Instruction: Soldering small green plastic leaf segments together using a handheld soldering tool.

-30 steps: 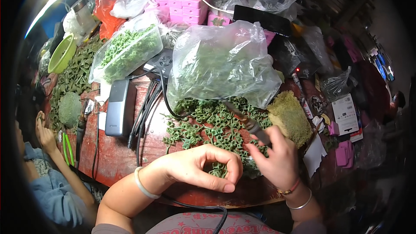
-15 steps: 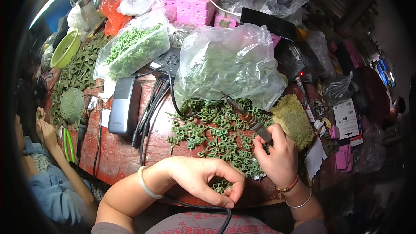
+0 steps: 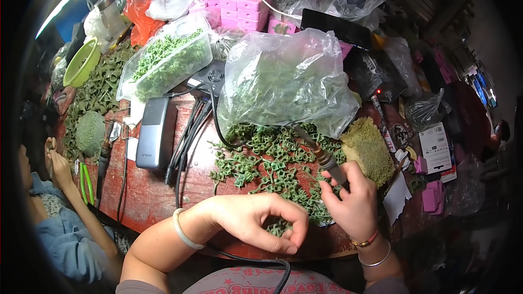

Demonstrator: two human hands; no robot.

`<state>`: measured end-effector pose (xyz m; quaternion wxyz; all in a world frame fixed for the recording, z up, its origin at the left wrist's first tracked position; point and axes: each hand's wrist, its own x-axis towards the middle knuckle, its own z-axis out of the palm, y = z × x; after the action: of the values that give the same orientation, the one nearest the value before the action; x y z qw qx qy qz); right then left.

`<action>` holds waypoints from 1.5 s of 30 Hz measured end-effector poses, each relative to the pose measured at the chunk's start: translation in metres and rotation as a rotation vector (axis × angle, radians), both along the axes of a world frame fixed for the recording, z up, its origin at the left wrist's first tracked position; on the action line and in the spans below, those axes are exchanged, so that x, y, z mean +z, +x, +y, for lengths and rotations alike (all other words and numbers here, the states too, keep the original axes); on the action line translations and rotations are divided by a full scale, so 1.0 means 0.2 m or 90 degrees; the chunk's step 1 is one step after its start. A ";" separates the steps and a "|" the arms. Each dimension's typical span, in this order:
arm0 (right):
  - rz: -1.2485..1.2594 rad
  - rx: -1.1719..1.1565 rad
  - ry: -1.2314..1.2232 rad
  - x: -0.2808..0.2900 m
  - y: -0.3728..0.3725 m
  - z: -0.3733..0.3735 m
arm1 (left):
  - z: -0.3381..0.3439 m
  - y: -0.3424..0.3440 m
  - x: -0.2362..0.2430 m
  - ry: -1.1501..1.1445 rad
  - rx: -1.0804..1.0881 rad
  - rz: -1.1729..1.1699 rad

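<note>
My right hand (image 3: 354, 204) grips a soldering iron (image 3: 327, 160) by its grey handle, its thin tip pointing up and to the left over the loose pieces. Lower down and to the left, my left hand (image 3: 256, 220) curls with thumb and forefinger pinched together; whatever lies between the fingertips is too small or hidden to make out. Many small green openwork pieces (image 3: 237, 166) lie scattered on the red table (image 3: 204, 185) in front of both hands. Right beside my right hand sits a yellowish-green rough block (image 3: 370, 149). A clear plastic bag (image 3: 283, 76) covers more green pieces behind the pile.
A grey power bank (image 3: 153, 133) and black cables (image 3: 188, 139) lie left of the pile. Farther back are a clear tray (image 3: 169, 60) of green pieces and pink boxes (image 3: 242, 8). At the far left, another person's hands (image 3: 57, 163) are near a green rounded block (image 3: 91, 133).
The soldering iron has shifted slightly down and to the right with my right hand. My left hand has barely moved, its fingertips a little higher than before.
</note>
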<state>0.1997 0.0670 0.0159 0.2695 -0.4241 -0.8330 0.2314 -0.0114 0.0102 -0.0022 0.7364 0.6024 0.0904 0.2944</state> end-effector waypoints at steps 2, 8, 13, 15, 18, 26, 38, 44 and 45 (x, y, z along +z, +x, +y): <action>0.101 -0.072 -0.154 0.11 -0.04 -0.04 | -0.01 -0.01 -0.02 -0.061 0.165 0.000; 0.347 0.021 -0.295 0.13 -0.02 -0.09 | 0.01 0.03 0.03 -0.108 0.506 0.015; 0.370 0.036 -0.303 0.09 -0.06 -0.10 | 0.01 0.04 0.02 0.006 0.545 0.083; 0.324 -0.017 -0.220 0.11 -0.06 -0.11 | 0.01 0.05 0.02 0.046 0.592 0.100; 0.301 -0.112 -0.185 0.12 0.00 -0.13 | 0.00 0.03 0.00 0.009 0.579 0.107; -0.073 -0.339 0.204 0.03 0.46 -0.11 | 0.00 0.04 0.00 -0.040 0.627 0.060; 0.008 -0.096 0.199 -0.04 0.21 -0.19 | 0.00 0.04 0.01 -0.061 0.671 0.073; 0.008 -0.086 0.202 -0.07 0.18 -0.17 | 0.00 0.03 0.00 -0.049 0.650 0.090; 0.005 -0.078 0.205 -0.08 0.19 -0.17 | 0.00 0.03 0.00 -0.050 0.650 0.090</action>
<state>0.2368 0.0334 0.0003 0.3507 -0.4244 -0.8310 0.0795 -0.0048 0.0108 -0.0026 0.5130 0.4717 0.4332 0.5715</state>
